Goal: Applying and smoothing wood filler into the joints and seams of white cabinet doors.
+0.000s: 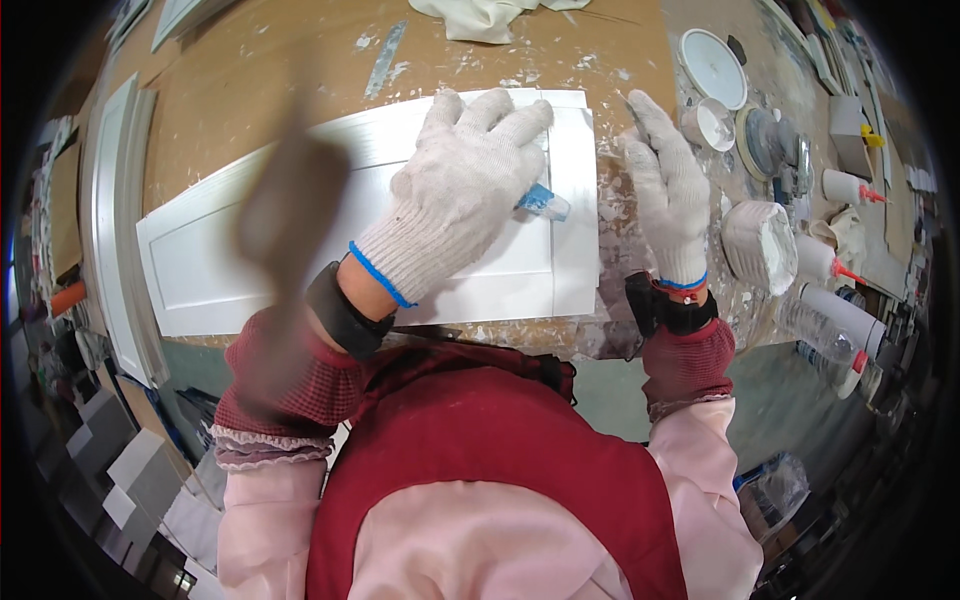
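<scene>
A white panelled cabinet door (250, 250) lies flat on a brown paint-spattered workbench (260, 80). My left hand (460, 185), in a white knit glove, presses down on the door's right part. A small blue and white object (540, 202) sticks out from under its fingers. My right hand (668, 190), also gloved, rests at the door's right edge with fingers stretched flat. Whether it pinches something thin at its fingertips I cannot tell. Both wrists wear black bands.
To the right stand a white tub of filler (760, 245), a small cup (712, 125), a round white lid (712, 65) and several squeeze bottles (835, 310). A white cloth (480, 18) lies at the far edge. Another white panel (115, 230) leans at the left.
</scene>
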Motion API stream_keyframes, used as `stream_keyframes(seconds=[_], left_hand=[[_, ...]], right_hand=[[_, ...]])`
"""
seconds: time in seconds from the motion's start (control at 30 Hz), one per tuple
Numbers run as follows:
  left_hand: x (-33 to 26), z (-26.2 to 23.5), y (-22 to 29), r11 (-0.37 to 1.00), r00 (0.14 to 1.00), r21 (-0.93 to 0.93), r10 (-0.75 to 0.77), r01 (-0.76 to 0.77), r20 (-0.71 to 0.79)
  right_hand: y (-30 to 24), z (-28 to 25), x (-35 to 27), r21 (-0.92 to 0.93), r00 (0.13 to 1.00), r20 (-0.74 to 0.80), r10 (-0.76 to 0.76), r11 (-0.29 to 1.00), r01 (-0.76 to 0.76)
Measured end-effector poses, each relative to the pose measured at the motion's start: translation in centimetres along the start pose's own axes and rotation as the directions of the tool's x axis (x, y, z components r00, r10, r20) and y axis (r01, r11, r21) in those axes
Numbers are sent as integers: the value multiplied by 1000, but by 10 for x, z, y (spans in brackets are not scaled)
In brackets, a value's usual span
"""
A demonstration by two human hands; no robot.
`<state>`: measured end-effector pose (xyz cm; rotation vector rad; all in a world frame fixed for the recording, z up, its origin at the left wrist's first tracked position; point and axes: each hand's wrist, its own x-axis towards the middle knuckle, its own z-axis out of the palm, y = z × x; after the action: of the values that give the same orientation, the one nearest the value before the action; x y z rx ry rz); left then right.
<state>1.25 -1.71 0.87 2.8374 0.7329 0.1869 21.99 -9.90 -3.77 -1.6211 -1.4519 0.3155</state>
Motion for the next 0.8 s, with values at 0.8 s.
stream_keyframes(seconds=[0.8], left_hand=[[-1, 2, 0, 1000, 1000, 21, 5, -4, -28]], right_hand=[[11, -32, 28, -219, 916, 383, -116, 952, 212]])
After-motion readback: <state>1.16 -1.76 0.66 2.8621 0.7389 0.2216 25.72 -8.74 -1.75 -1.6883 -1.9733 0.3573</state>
